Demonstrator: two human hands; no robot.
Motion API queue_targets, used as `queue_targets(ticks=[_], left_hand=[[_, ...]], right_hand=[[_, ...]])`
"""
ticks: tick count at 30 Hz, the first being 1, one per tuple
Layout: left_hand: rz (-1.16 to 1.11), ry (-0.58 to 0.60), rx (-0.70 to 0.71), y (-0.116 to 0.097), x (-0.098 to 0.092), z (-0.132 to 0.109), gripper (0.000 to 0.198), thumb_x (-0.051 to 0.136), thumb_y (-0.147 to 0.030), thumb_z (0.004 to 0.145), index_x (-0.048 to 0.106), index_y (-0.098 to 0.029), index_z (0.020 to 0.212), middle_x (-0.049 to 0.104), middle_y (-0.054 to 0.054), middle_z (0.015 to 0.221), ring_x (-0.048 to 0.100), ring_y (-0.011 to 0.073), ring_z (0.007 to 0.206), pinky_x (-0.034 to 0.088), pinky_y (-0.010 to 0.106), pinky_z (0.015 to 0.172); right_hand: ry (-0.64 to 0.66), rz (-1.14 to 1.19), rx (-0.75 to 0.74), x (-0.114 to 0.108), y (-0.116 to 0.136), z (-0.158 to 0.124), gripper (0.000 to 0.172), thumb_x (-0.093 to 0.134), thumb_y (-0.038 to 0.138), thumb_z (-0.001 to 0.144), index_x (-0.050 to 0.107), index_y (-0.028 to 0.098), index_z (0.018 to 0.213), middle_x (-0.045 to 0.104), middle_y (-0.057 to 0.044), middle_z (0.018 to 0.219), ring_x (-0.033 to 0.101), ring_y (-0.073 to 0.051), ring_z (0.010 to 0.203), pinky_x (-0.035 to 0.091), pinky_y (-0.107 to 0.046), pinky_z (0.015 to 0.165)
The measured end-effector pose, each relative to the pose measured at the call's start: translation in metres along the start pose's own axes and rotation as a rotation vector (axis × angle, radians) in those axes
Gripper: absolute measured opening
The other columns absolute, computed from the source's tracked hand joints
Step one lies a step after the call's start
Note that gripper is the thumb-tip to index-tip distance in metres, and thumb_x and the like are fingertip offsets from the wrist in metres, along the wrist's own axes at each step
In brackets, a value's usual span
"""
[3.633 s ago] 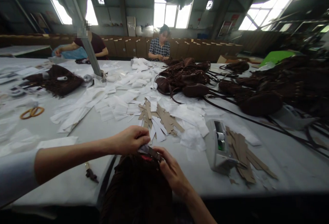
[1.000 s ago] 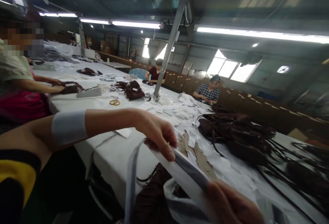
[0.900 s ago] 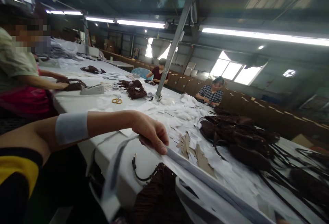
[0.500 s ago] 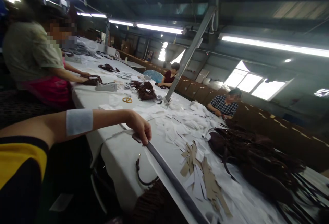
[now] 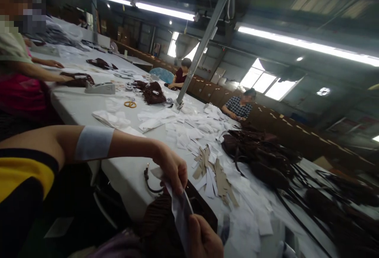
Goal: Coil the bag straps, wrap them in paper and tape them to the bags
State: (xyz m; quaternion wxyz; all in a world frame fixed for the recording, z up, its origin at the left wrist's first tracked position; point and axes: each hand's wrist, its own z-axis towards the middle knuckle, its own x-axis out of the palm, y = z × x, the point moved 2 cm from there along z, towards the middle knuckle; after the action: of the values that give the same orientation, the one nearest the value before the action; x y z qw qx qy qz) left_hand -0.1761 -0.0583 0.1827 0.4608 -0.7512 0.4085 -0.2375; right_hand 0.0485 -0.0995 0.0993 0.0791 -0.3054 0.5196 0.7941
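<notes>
Far left: a co-worker is cut off by the picture's edge; just beside stands a tape dispenser, its faint side marking too small to read. Near centre: a dark brown fringed bag runs out of view below. Left hand pinches a pale grey-white strip, narrow, smooth, slightly bent, slanting in front of the bag. Right hand, cropped below, pinches its lower stretch; far right, a brown bag pile blurs together.

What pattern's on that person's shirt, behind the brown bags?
The shirt is checked, dark and white; the head view shows it.
</notes>
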Motion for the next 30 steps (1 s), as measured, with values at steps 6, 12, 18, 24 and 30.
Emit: queue_targets(ticks=[6,12,18,24,30], left_hand=[[0.268,-0.143,0.099,0.006,0.018,0.014,0.023,0.071,-0.025,0.063,0.07,-0.019,0.084,0.067,-0.001,0.075,0.06,0.0183,0.074,0.045,0.024,0.064],[0.329,-0.249,0.14,-0.009,0.036,0.032,0.031,0.055,-0.045,0.082,0.06,-0.017,0.068,0.052,-0.004,0.06,0.046,0.0111,0.057,0.037,0.02,0.053],[0.709,-0.303,0.126,-0.008,0.024,0.016,0.011,0.061,-0.026,0.079,0.065,-0.018,0.073,0.06,-0.001,0.066,0.054,0.0148,0.07,0.04,0.022,0.066],[0.925,-0.398,0.105,-0.002,0.023,0.005,0.019,0.061,-0.027,0.08,0.069,-0.019,0.096,0.067,0.007,0.088,0.059,0.0199,0.083,0.041,0.024,0.072],[0.692,-0.939,0.105,0.011,0.001,-0.028,0.041,0.049,-0.05,0.086,0.069,-0.015,0.076,0.063,0.006,0.068,0.056,0.0164,0.061,0.037,0.023,0.058]], right_hand=[[0.107,-0.005,-0.013,-0.008,0.019,0.009,0.045,0.045,0.051,0.089,0.064,0.017,0.066,0.056,0.001,0.054,0.05,-0.012,0.051,0.036,-0.019,0.048],[-0.063,-0.05,0.013,-0.024,0.022,0.027,0.047,0.042,0.052,0.089,0.059,0.017,0.063,0.053,0.0,0.054,0.049,-0.013,0.052,0.037,-0.02,0.048],[-0.042,-0.159,0.025,-0.026,0.015,0.03,0.053,0.04,0.058,0.088,0.052,0.017,0.056,0.04,0.004,0.05,0.04,-0.01,0.048,0.032,-0.02,0.046],[-0.009,-0.202,0.001,-0.017,0.013,0.03,0.054,0.037,0.058,0.09,0.055,0.017,0.06,0.042,0.004,0.05,0.041,-0.01,0.047,0.031,-0.02,0.047],[-0.063,-0.214,0.045,-0.027,0.006,0.023,0.053,0.039,0.059,0.09,0.056,0.018,0.061,0.043,0.004,0.051,0.044,-0.011,0.048,0.034,-0.019,0.047]])
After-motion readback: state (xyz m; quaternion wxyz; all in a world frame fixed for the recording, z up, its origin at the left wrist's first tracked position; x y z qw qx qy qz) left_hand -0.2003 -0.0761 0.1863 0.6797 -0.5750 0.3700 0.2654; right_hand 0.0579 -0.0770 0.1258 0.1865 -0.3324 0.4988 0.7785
